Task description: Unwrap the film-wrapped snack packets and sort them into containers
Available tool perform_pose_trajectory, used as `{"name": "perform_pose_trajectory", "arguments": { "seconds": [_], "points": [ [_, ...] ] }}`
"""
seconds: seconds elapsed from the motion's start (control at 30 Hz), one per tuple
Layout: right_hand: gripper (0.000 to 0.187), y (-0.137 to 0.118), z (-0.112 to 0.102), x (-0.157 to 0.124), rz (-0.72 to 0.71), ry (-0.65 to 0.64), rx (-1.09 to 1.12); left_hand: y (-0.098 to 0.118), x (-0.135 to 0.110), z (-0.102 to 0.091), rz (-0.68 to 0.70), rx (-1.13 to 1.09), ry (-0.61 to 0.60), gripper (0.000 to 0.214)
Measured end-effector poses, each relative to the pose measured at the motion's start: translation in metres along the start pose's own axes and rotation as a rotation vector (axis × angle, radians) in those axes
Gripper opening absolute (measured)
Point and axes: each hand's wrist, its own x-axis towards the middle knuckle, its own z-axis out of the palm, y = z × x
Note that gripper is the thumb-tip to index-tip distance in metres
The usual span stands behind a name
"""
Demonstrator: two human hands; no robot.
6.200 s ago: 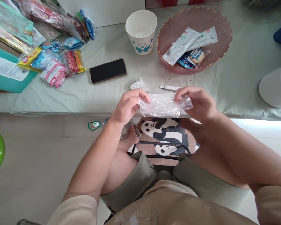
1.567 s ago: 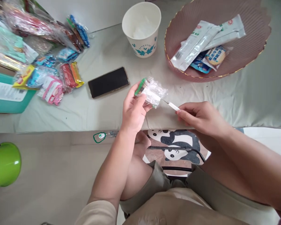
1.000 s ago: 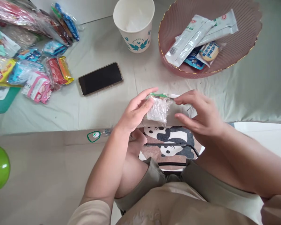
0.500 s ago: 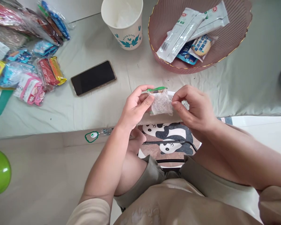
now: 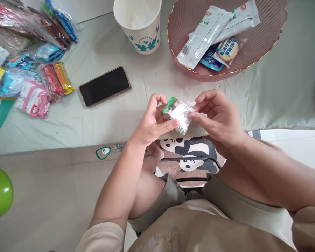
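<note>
A small snack packet (image 5: 179, 113), clear crinkled plastic with green ends, is held above the near edge of the cloth-covered table (image 5: 278, 84). My left hand (image 5: 152, 120) grips its left end with thumb and fingers wrapped round it. Opposite, my right hand (image 5: 219, 113) pinches the packet's right side between thumb and fingers. What is inside the wrapper is pale and hard to make out.
A black phone (image 5: 104, 86) lies left of my hands. Behind stand a paper cup (image 5: 139, 26) and a pink ribbed bowl (image 5: 267, 45) holding sachets. Several coloured snack packs (image 5: 34, 84) crowd the left. A green round object (image 5: 0, 192) sits on the floor.
The packet has been turned in my fingers, its green edge now pointing up-left. A small white knife held in my right hand earlier is no longer in view.
</note>
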Motion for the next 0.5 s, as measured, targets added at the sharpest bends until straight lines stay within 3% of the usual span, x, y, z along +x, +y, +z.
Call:
{"name": "perform_pose_trajectory", "arguments": {
  "seconds": [0.27, 0.5],
  "points": [
    [0.026, -0.0058, 0.0004, -0.0037, -0.029, 0.02, -0.008, 0.0, -0.0007, 0.0049, -0.012, -0.007, 0.051, 0.054],
    [0.024, -0.0067, -0.0082, 0.0004, -0.005, 0.008, -0.12, -0.0056, 0.0002, -0.0027, 0.04, 0.068, 0.098, 0.06]
  ]
}}
